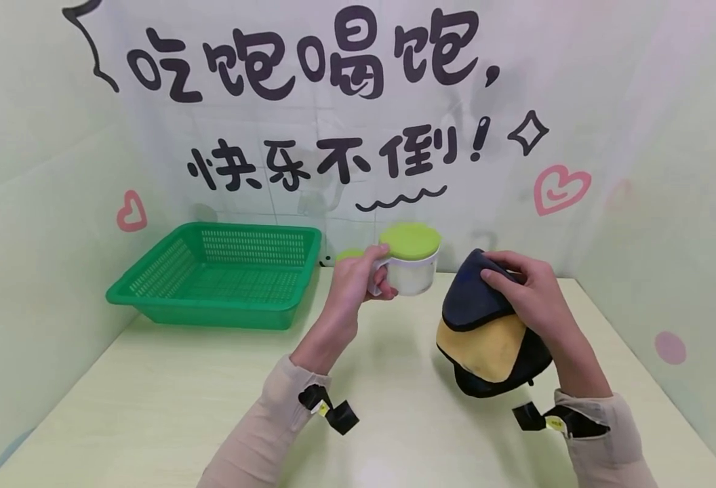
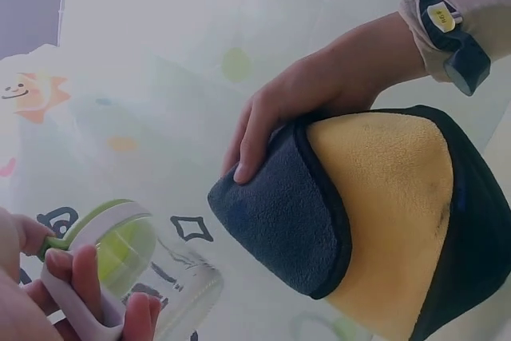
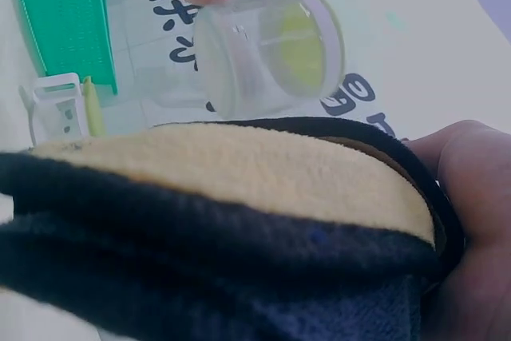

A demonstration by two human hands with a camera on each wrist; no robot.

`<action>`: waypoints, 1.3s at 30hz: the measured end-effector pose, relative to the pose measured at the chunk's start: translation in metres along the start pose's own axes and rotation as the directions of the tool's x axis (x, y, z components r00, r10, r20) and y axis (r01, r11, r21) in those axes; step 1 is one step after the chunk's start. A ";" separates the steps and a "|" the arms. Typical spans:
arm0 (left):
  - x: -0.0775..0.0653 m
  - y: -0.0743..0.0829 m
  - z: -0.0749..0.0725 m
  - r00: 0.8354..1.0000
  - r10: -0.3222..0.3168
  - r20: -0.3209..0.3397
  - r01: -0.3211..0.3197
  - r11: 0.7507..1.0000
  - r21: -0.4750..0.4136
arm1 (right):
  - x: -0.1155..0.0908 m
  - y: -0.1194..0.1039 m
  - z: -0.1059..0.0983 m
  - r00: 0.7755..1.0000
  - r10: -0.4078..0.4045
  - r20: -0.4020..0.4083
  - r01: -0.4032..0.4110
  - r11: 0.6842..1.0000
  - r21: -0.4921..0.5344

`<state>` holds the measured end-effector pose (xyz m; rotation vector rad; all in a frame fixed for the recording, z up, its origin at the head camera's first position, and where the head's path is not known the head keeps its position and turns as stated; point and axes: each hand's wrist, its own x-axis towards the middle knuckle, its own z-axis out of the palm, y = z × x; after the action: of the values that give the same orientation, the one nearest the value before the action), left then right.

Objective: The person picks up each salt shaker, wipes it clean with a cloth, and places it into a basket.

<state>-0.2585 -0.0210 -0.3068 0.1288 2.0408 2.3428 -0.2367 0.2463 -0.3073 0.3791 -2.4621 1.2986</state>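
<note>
My left hand [image 1: 358,271] grips the white handle of a clear jar [image 1: 411,276] with a green lid [image 1: 410,241], lifted above the table. The left wrist view shows fingers curled through the handle [image 2: 80,301], and the see-through jar [image 2: 188,289] looks empty. To its right, my right hand [image 1: 535,291] pinches a folded cloth [image 1: 483,346] between thumb and fingers. The cloth is dark blue on one face and yellow on the other, with black edging, and hangs off the table. Jar and cloth are apart.
A green plastic basket [image 1: 230,315] stands at the back left of the pale table [image 1: 388,420]. Behind my left hand is a second green-lidded container [image 3: 60,109] with a white handle. A printed backdrop [image 1: 333,115] hangs along the back.
</note>
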 end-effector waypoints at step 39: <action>0.052 0.023 -0.265 0.881 -0.330 -0.338 0.366 0.929 0.047 | -0.001 0.008 0.000 1.000 -0.021 -0.014 0.021 1.000 0.003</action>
<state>-0.3316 -0.2816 -0.3180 -0.6150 2.1026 2.1363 -0.2392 0.2503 -0.3135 0.3943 -2.4385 1.2919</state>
